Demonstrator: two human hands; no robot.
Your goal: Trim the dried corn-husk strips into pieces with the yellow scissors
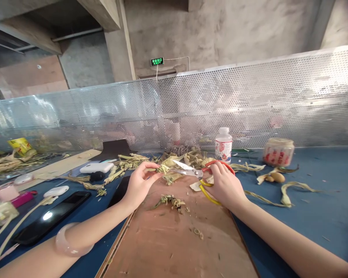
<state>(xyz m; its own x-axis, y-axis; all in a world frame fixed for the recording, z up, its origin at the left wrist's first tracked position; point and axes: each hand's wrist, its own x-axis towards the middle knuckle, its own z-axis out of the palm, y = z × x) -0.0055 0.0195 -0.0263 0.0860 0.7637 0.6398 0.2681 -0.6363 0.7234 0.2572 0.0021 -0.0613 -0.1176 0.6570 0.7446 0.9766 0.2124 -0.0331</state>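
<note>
My left hand (pixel 139 181) pinches a thin green plant stalk (pixel 158 169) above the far end of a brown wooden board (pixel 174 239). My right hand (pixel 224 185) grips scissors (pixel 191 172) with red and yellow handles; their steel blades point left, open at the stalk's tip. A small heap of cut stalk bits (pixel 171 201) lies on the board between my hands. A pale bangle (pixel 65 241) sits on my left forearm.
Dried leaves and stalks (pixel 188 156) pile behind the board. A plastic bottle (pixel 223 144) and a jar (pixel 278 151) stand on the blue table (pixel 321 208). A black phone (pixel 50 220), white cases and a pink item lie left. A perforated metal screen (pixel 249 104) walls the back.
</note>
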